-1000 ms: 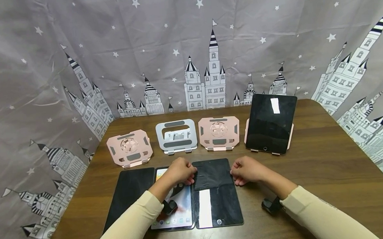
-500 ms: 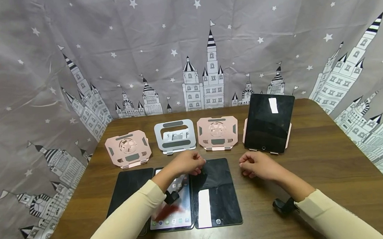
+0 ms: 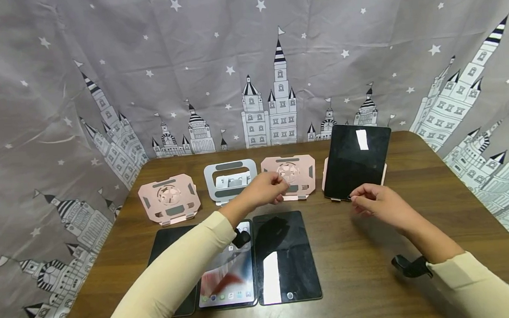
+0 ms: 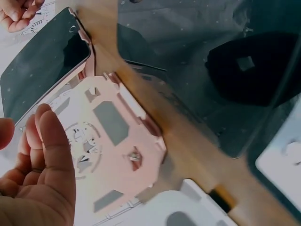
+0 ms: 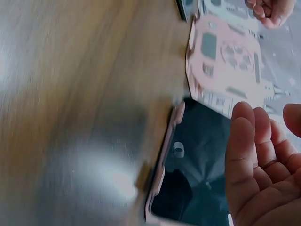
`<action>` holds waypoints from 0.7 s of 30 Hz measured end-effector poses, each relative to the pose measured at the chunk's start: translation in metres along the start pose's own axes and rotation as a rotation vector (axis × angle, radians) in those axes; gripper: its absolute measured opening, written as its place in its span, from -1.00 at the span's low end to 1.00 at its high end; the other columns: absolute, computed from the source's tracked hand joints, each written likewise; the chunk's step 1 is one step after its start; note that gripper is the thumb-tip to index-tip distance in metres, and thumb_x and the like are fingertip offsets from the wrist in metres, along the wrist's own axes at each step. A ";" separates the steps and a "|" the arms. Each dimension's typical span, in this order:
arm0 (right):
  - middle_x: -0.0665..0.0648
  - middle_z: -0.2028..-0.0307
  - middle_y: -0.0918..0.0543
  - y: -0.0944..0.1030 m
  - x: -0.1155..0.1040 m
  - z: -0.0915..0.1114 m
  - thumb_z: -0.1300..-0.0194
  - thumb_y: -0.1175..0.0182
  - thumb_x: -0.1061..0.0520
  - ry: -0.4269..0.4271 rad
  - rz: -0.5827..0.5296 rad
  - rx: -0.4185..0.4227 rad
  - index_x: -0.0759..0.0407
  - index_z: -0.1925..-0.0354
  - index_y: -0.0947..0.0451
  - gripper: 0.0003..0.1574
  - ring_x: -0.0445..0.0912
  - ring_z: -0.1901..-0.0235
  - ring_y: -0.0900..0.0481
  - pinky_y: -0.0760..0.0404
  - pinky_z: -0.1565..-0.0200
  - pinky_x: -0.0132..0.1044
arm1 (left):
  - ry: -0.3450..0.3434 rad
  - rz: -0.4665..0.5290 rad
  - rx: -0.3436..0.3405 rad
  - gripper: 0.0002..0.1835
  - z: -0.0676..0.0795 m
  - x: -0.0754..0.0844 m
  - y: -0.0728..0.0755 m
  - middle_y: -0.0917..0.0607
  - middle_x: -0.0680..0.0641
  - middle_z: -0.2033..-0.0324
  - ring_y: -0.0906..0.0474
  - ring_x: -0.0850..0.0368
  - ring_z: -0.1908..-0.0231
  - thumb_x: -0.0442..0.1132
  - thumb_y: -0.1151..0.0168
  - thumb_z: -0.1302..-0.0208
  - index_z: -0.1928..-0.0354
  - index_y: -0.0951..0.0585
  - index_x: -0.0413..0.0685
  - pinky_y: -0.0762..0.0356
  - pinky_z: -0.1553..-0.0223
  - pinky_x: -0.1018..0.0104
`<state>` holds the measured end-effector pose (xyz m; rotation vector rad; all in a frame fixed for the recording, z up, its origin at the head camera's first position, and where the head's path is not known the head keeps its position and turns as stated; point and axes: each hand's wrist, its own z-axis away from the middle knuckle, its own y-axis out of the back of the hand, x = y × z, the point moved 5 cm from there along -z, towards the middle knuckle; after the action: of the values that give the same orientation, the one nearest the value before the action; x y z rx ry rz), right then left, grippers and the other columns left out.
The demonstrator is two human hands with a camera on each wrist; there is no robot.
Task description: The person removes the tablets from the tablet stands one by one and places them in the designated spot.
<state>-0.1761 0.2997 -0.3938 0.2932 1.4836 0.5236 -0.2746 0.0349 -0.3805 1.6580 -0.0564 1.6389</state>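
Observation:
My left hand (image 3: 262, 190) hovers in front of a pink tablet stand (image 3: 308, 173), its fingers loosely bent and holding nothing. In the left wrist view, a gap shows between thumb and fingers. My right hand (image 3: 379, 203) is in the air by the lower edge of a black tablet (image 3: 356, 161), which leans upright on another pink stand (image 3: 385, 175). Its fingers are also loosely bent around nothing; whether they touch the tablet I cannot tell. Below the left hand, a black tablet with a home button (image 3: 300, 252) lies flat beside a tablet with a lit screen (image 3: 239, 284).
A third tablet (image 3: 165, 240) lies flat at the left, partly under my left sleeve. Behind are a grey-blue stand (image 3: 210, 178) and a pink stand (image 3: 153, 200) further left. A printed curtain (image 3: 180, 52) hangs behind the wooden table (image 3: 352, 288).
Both hands have lifted away from the sides of the flat black tablet. The left went up and right towards the middle pink stand, the right towards the upright tablet. The tablets stay put.

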 end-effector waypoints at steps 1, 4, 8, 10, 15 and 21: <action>0.26 0.23 -0.67 0.005 0.002 0.001 -0.50 -0.09 0.16 -0.006 0.000 0.011 0.45 -0.02 -0.47 -0.66 0.03 0.23 -0.67 -0.69 0.24 -0.16 | -0.005 -0.002 0.004 -0.79 -0.003 0.003 0.000 -0.61 -0.07 0.45 -0.60 0.18 0.45 -0.20 -0.12 -0.42 0.37 -0.55 -0.14 -0.68 0.36 0.24; 0.26 0.22 -0.67 0.018 0.005 0.003 -0.51 -0.06 0.15 -0.015 0.012 0.042 0.47 -0.03 -0.45 -0.65 -0.04 0.25 -0.68 -0.69 0.24 -0.19 | -0.034 -0.014 0.005 -0.78 -0.011 0.012 -0.001 -0.60 -0.05 0.48 -0.58 0.19 0.46 -0.18 -0.12 -0.43 0.37 -0.54 -0.13 -0.67 0.36 0.24; 0.30 0.18 -0.64 0.034 0.007 0.004 -0.54 -0.01 0.14 -0.001 0.040 0.086 0.50 -0.06 -0.42 -0.61 -0.11 0.26 -0.69 -0.69 0.25 -0.23 | -0.071 -0.042 0.013 -0.78 -0.021 0.023 -0.003 -0.60 -0.02 0.49 -0.59 0.16 0.43 -0.15 -0.12 -0.45 0.35 -0.56 -0.12 -0.63 0.38 0.34; 0.34 0.16 -0.63 0.041 0.007 0.003 -0.56 0.02 0.14 0.008 0.047 0.109 0.52 -0.07 -0.41 -0.59 -0.14 0.27 -0.69 -0.69 0.26 -0.26 | -0.070 -0.065 0.030 -0.78 -0.025 0.028 -0.003 -0.63 -0.02 0.45 -0.61 0.14 0.39 -0.12 -0.13 -0.45 0.32 -0.57 -0.09 -0.62 0.39 0.32; 0.28 0.23 -0.64 0.057 0.009 0.000 -0.56 0.02 0.12 0.026 0.036 0.163 0.54 -0.06 -0.40 -0.56 -0.22 0.32 -0.68 -0.68 0.30 -0.34 | -0.060 -0.063 0.086 -0.81 -0.038 0.036 -0.007 -0.65 -0.04 0.38 -0.64 0.11 0.33 -0.11 -0.15 -0.43 0.27 -0.59 -0.06 -0.64 0.36 0.28; -0.02 0.34 -0.65 0.074 0.016 -0.003 -0.57 0.04 0.12 0.031 0.068 0.230 0.52 -0.04 -0.40 -0.59 -0.30 0.36 -0.64 -0.66 0.33 -0.38 | -0.113 -0.076 0.124 -0.82 -0.052 0.051 -0.022 -0.65 -0.02 0.34 -0.60 0.10 0.35 -0.10 -0.15 -0.46 0.17 -0.61 -0.04 -0.53 0.42 0.37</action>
<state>-0.1899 0.3706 -0.3715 0.5197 1.5708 0.4131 -0.2972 0.1033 -0.3549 1.8239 0.0519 1.5174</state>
